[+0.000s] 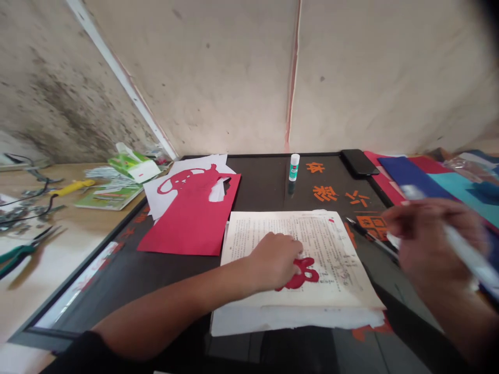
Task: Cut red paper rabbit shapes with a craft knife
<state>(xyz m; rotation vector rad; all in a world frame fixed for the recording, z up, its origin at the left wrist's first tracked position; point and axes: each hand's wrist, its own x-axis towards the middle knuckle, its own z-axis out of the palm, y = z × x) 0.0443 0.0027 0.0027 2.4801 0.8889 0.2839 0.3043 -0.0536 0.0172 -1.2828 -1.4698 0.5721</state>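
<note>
My left hand [275, 259] rests with curled fingers on a small red paper cutout [302, 275], pressing it onto a stack of printed white pages [312, 249]. My right hand [427, 244] hovers blurred above the dark mat [265, 187] to the right, closed around a white pen-like stick [468, 254] that points down to the right. A black pen [370, 236] lies on the mat beside the pages, just under that hand.
A red sheet with a cut-out shape [191, 213] lies over white paper to the left. A glue stick [294, 167], orange paper characters [325, 193] and a black phone [358, 162] sit at the back. Coloured sheets [429, 179] lie right; green-handled pliers [19, 252] and clutter lie left.
</note>
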